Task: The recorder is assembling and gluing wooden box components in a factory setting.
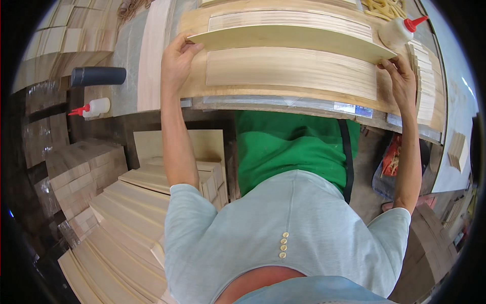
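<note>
A long thin wooden panel [293, 38] is held up by its two ends, tilted over the workbench. My left hand [178, 57] pinches its left end between thumb and fingers. At the right end my right hand [400, 75] grips the corner the same way. Below the panel, on a wide wooden board [195, 90], lies a flat wooden piece [291, 71] with grooved lines. Another slatted piece [288, 19] shows partly behind the held panel. Just beyond my right hand stands a white glue bottle [394, 33] with a red tip.
Narrow wooden strips [422, 83] are stacked right of my right hand. To the left are a dark cylinder [98, 76] and a second red-tipped bottle [98, 106]. Wooden panels [131, 213] pile up at lower left. Yellow bands [382, 7] lie at the back right.
</note>
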Demonstrator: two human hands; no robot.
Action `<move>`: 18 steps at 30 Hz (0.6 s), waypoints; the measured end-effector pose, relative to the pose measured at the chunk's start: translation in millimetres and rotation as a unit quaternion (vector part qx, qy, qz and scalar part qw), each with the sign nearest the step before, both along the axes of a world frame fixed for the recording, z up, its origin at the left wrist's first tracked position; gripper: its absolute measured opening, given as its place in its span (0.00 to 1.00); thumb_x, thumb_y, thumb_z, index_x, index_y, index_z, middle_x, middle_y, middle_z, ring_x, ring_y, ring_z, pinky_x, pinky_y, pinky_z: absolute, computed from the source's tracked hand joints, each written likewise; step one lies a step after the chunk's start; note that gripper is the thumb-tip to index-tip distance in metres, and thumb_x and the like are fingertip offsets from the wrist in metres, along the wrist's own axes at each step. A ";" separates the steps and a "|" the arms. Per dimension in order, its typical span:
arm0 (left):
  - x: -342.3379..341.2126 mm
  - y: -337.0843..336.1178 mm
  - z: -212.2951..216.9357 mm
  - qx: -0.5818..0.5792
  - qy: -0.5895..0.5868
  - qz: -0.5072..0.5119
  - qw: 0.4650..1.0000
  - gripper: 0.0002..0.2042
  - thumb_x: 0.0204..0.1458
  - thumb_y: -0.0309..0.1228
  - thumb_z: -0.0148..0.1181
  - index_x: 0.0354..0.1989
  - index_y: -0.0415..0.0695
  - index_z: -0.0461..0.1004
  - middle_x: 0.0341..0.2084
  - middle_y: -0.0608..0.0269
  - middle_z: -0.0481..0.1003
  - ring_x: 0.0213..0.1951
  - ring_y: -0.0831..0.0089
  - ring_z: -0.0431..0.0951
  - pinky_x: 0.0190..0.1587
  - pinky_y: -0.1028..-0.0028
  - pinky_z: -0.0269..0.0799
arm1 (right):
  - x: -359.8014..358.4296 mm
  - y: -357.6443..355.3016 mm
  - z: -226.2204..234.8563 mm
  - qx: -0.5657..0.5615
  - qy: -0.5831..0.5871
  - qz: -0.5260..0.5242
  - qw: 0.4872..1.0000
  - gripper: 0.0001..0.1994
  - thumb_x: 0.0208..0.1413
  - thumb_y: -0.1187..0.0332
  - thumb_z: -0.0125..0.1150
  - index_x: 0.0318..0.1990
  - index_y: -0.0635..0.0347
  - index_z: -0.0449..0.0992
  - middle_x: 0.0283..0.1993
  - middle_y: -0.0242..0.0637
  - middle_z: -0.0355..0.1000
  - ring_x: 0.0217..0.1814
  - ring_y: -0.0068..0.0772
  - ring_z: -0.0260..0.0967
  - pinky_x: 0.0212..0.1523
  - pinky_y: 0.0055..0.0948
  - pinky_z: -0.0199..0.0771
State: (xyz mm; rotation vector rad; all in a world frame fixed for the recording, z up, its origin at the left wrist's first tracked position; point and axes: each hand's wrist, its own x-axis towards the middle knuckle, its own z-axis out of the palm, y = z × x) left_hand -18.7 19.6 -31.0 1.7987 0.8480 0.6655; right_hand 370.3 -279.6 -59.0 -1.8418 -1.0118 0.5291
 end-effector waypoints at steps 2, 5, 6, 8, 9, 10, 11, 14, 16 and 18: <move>2.9 4.0 -2.9 0.000 0.027 -0.003 1.000 0.11 0.51 0.21 0.57 0.43 0.35 0.73 0.36 0.62 0.76 0.40 0.76 0.75 0.45 0.78 0.68 | 1.2 -5.3 3.6 0.019 0.012 -0.014 1.000 0.09 0.59 0.73 0.54 0.45 0.66 0.74 0.38 0.35 0.74 0.42 0.23 0.71 0.46 0.21 0.68; 18.9 -6.6 15.5 0.149 0.165 0.001 0.975 0.15 0.48 0.22 0.60 0.47 0.39 0.73 0.41 0.58 0.76 0.44 0.67 0.74 0.50 0.70 0.66 | 2.4 -9.3 2.6 -0.074 -0.072 -0.056 0.993 0.12 0.56 0.64 0.55 0.42 0.61 0.76 0.37 0.40 0.76 0.41 0.30 0.72 0.44 0.30 0.70; 27.2 -15.7 26.2 0.297 0.156 -0.004 0.942 0.17 0.48 0.23 0.60 0.48 0.40 0.73 0.42 0.55 0.75 0.46 0.63 0.73 0.51 0.68 0.65 | -1.8 -3.1 1.1 -0.103 -0.135 -0.065 0.983 0.12 0.56 0.62 0.55 0.40 0.60 0.76 0.38 0.43 0.76 0.40 0.34 0.72 0.43 0.32 0.70; 56.3 -40.0 44.4 0.424 0.110 -0.019 0.899 0.19 0.47 0.24 0.61 0.50 0.42 0.72 0.44 0.53 0.74 0.47 0.59 0.72 0.53 0.65 0.64 | -19.7 8.2 21.9 -0.087 -0.113 -0.047 0.989 0.11 0.55 0.64 0.55 0.39 0.63 0.75 0.36 0.43 0.75 0.38 0.37 0.72 0.42 0.33 0.70; 69.8 -51.4 57.3 0.469 0.142 -0.056 0.870 0.19 0.50 0.26 0.59 0.52 0.43 0.71 0.44 0.53 0.75 0.47 0.58 0.73 0.51 0.66 0.66 | -25.3 10.8 30.6 -0.076 -0.104 -0.036 0.991 0.10 0.55 0.66 0.55 0.38 0.64 0.74 0.36 0.44 0.75 0.37 0.37 0.71 0.41 0.33 0.69; 86.9 -59.7 61.6 0.517 0.170 -0.092 0.834 0.19 0.53 0.27 0.56 0.55 0.44 0.69 0.45 0.53 0.75 0.47 0.56 0.74 0.50 0.66 0.68 | -18.2 9.2 14.6 -0.029 -0.100 -0.043 0.994 0.09 0.54 0.67 0.56 0.38 0.65 0.74 0.36 0.44 0.75 0.36 0.36 0.71 0.40 0.32 0.69; 106.5 -66.0 55.2 0.516 0.147 -0.105 0.838 0.19 0.53 0.27 0.56 0.55 0.44 0.69 0.45 0.53 0.75 0.47 0.56 0.74 0.50 0.66 0.68 | -15.3 6.7 7.2 -0.008 -0.047 -0.058 0.997 0.09 0.54 0.69 0.57 0.39 0.63 0.74 0.36 0.43 0.75 0.37 0.36 0.72 0.42 0.31 0.70; 126.8 -75.8 43.0 0.399 0.160 -0.156 0.889 0.17 0.48 0.25 0.60 0.49 0.46 0.74 0.41 0.51 0.76 0.44 0.54 0.75 0.48 0.64 0.68 | -12.0 -4.0 8.7 0.018 -0.047 -0.029 0.998 0.12 0.53 0.70 0.58 0.45 0.62 0.73 0.42 0.41 0.75 0.42 0.35 0.72 0.46 0.30 0.71; 120.1 -71.5 33.4 0.417 0.160 -0.138 0.884 0.13 0.49 0.26 0.59 0.45 0.45 0.75 0.36 0.53 0.77 0.39 0.56 0.76 0.42 0.64 0.70 | -12.4 -31.1 17.5 0.093 -0.069 -0.156 0.981 0.18 0.52 0.71 0.61 0.51 0.60 0.71 0.49 0.41 0.72 0.48 0.35 0.71 0.50 0.29 0.70; 124.6 -71.5 30.4 0.423 0.144 -0.138 0.884 0.12 0.49 0.26 0.59 0.43 0.45 0.76 0.34 0.55 0.77 0.37 0.56 0.76 0.40 0.63 0.70 | 10.7 -79.2 12.6 0.099 -0.165 -0.287 0.938 0.22 0.50 0.74 0.63 0.54 0.63 0.68 0.53 0.44 0.69 0.55 0.37 0.67 0.54 0.33 0.68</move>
